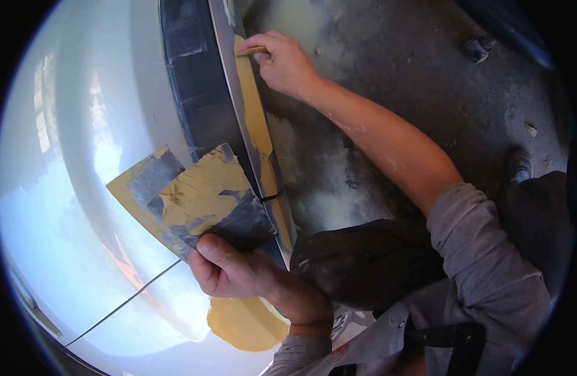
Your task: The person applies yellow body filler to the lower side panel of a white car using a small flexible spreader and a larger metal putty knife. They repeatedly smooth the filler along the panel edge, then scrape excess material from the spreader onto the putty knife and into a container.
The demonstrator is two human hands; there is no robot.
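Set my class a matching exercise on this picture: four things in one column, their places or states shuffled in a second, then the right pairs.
Column one
1. Left hand
2. Right hand
3. Rounded filler patch
4. Long black strip

Column two
A. On the glossy white bodywork
B. Gripping a small yellowish spreader
C. Between the glossy white bodywork and the filler-coated edge
D. Holding filler-smeared plates

Right pairs: 1-D, 2-B, 3-A, 4-C

The left hand (pixel 235 271) grips, thumb (pixel 218 248) uppermost, the left forearm (pixel 306 310) low. The right forearm (pixel 379 138) extends forward and leftward, the right hand (pixel 285 66) pinching with bent fingers (pixel 263 41).
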